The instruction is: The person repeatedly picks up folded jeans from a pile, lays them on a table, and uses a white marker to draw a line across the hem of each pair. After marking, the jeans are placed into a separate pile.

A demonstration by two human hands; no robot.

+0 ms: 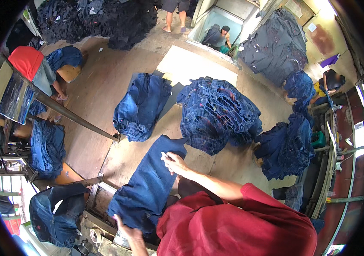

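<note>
A dark blue denim trouser piece [147, 179] lies stretched across my lap, its far end pointing up toward the middle of the floor. My right hand [176, 164] is above the far part of the denim, fingers closed on a small whitish object [163, 156] too small to identify. At the near left end of the cloth is my left hand [129, 234], with a finger stretched out along the denim edge and no object seen in it. Part of the denim is hidden beneath my right arm and red shirt.
Ahead stand a large denim stack [216, 113] and a smaller folded jeans pile [141, 104]. More denim [286, 145] is heaped at right. Dark jeans [58, 213] hang at lower left, near a tape roll [95, 235]. A slanting metal bar [75, 113] crosses the left. Other people work farther off.
</note>
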